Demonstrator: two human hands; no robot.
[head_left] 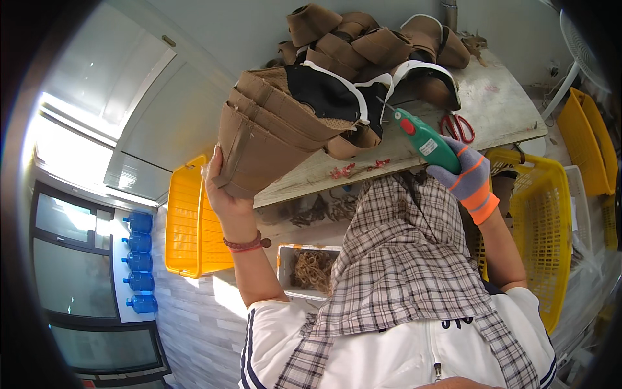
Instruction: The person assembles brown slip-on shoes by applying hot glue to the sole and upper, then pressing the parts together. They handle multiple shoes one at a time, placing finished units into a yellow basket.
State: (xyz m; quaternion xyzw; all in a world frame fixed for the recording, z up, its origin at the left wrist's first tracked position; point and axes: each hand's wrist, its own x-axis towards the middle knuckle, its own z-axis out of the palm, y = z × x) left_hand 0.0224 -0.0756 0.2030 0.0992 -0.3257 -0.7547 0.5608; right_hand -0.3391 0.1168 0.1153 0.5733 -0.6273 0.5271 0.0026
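My bare left hand (225, 200), with a dark red bracelet at the wrist, grips a stack of brown fabric pieces (269, 146) by its lower left edge. The pieces nest in one another and are tilted, with black lining and a white rim on the upper right side. My right hand (470, 180), in a grey and orange glove, is closed round a green handheld power tool (424, 139). This tool has a red button and a thin tip that points up and left, just right of the stack. Red-handled scissors (457, 128) lie on the worktable (499, 97) beside it.
More brown pieces (369, 48) are heaped at the table's back. Yellow baskets stand at left (188, 220) and right (551, 259). Below the table a white box (282, 262) holds tan scraps. A fan (583, 45) is at far right; blue water bottles (138, 262) line the left.
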